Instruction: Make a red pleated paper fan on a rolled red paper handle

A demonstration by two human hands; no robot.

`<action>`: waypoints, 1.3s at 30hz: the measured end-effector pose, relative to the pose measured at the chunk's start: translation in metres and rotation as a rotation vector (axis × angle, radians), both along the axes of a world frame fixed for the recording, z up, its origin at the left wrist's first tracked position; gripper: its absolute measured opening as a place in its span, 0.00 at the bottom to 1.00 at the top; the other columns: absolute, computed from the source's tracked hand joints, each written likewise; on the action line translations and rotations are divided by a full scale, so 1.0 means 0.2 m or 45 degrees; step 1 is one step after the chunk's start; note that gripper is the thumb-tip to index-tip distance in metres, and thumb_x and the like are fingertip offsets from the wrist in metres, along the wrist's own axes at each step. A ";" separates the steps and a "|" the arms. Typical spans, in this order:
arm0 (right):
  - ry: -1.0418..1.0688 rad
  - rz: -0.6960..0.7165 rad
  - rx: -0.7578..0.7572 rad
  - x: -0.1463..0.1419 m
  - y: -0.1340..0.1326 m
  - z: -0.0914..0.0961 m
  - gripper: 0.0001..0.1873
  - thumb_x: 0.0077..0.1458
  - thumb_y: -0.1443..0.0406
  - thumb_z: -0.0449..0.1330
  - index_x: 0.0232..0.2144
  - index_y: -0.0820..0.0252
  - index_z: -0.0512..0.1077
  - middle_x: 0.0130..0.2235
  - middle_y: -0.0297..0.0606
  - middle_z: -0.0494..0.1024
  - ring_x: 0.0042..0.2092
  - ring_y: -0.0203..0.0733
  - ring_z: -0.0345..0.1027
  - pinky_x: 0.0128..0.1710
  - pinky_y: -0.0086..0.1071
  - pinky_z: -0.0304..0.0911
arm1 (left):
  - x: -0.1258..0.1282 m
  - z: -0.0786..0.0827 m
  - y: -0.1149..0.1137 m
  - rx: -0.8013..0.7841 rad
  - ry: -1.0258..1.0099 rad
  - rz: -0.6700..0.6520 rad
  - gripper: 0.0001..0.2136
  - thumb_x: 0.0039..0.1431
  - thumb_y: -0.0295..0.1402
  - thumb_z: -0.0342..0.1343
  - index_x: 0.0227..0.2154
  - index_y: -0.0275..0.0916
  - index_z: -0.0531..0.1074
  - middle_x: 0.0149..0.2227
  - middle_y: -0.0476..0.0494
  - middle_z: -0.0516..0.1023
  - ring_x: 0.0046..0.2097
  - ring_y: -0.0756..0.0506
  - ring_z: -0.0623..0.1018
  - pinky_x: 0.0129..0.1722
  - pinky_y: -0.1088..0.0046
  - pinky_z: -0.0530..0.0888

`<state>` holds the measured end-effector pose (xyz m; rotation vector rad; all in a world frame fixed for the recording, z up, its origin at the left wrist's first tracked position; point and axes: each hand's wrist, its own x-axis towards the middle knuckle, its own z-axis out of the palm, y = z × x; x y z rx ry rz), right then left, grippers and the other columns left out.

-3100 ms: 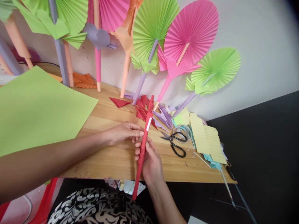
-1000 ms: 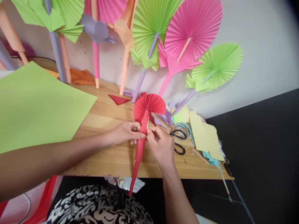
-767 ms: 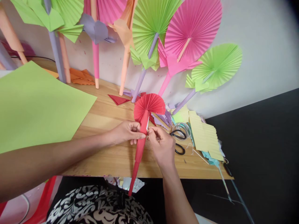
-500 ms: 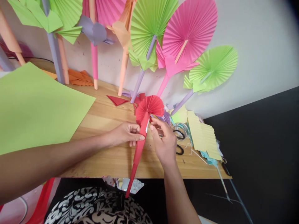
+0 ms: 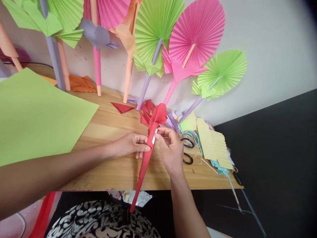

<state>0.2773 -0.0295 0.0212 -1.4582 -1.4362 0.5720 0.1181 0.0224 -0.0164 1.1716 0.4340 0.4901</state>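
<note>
The red fan (image 5: 148, 145) sits up off the table (image 5: 116, 172), slanting. Its thin rolled handle runs down past the near edge and hangs over the person's patterned lap. Its pleated head is bunched narrow above the hands.

The left hand (image 5: 131, 145) comes in from the side, with thumb and fingers closed on the handle just below the head. The right hand (image 5: 170, 152) meets it from the other side. Its fingertips are pinched on the white strip (image 5: 153, 138) stuck to the handle.

Bare wood lies open under and in front of both hands, right to the front edge. To the left a big flat green sheet (image 5: 37, 115) covers that end and overhangs the front.

To the right it is crowded. Black scissors (image 5: 187, 153) lie just beside the right hand, over a clear ring of tape. Past them is a ribbed yellow paper (image 5: 213, 143), and a thin stick (image 5: 232, 195) pokes out over the corner.

Behind the fan are flat red triangles (image 5: 122, 106) and folded purple pieces (image 5: 170, 120). Crumpled orange pleats (image 5: 81, 84) lie further left.

Finished fans lean on the wall on tube handles, all round and sharply pleated. Among them are a pink fan (image 5: 195, 33) and a lime fan (image 5: 223, 71), filling the back edge.
</note>
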 end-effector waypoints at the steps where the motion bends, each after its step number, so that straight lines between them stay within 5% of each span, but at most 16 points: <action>1: 0.001 -0.002 0.001 0.00 0.00 0.00 0.06 0.56 0.62 0.61 0.37 0.57 0.73 0.37 0.35 0.78 0.38 0.38 0.72 0.41 0.34 0.69 | 0.00 0.00 0.00 0.002 0.002 -0.003 0.17 0.48 0.45 0.67 0.28 0.34 0.71 0.22 0.53 0.70 0.23 0.54 0.70 0.22 0.79 0.68; 8: -0.017 -0.029 0.000 0.00 -0.01 -0.02 0.05 0.56 0.62 0.60 0.33 0.56 0.72 0.35 0.34 0.77 0.37 0.38 0.72 0.40 0.34 0.69 | 0.00 -0.01 0.00 0.022 -0.002 -0.026 0.17 0.49 0.44 0.66 0.28 0.35 0.71 0.22 0.53 0.70 0.23 0.54 0.70 0.22 0.79 0.67; 13: 0.014 -0.045 0.051 0.00 -0.02 -0.04 0.08 0.57 0.62 0.60 0.40 0.55 0.72 0.38 0.35 0.78 0.39 0.38 0.73 0.41 0.33 0.69 | 0.00 -0.01 0.00 0.025 -0.004 -0.031 0.16 0.50 0.44 0.65 0.28 0.35 0.71 0.22 0.53 0.70 0.23 0.54 0.70 0.22 0.79 0.68; 22: -0.244 0.004 0.145 0.00 -0.04 -0.02 0.05 0.60 0.64 0.57 0.35 0.55 0.74 0.36 0.35 0.78 0.39 0.39 0.72 0.41 0.34 0.68 | 0.00 -0.01 0.00 0.025 -0.018 -0.033 0.16 0.50 0.44 0.66 0.30 0.35 0.72 0.23 0.53 0.71 0.23 0.54 0.70 0.22 0.80 0.68; 31: 0.195 -0.055 -0.045 0.01 0.02 -0.05 0.12 0.57 0.58 0.59 0.41 0.57 0.71 0.37 0.37 0.79 0.36 0.39 0.74 0.35 0.34 0.72 | 0.01 -0.02 0.00 0.021 0.081 0.016 0.17 0.48 0.44 0.66 0.27 0.35 0.71 0.21 0.54 0.70 0.21 0.54 0.70 0.21 0.79 0.67; 39: 0.000 -0.092 -0.038 -0.03 0.09 -0.02 0.06 0.54 0.61 0.58 0.34 0.56 0.69 0.33 0.35 0.79 0.34 0.39 0.74 0.33 0.32 0.69 | 0.01 -0.04 0.00 0.051 0.158 0.096 0.18 0.46 0.44 0.67 0.27 0.35 0.70 0.19 0.54 0.70 0.20 0.55 0.69 0.19 0.80 0.67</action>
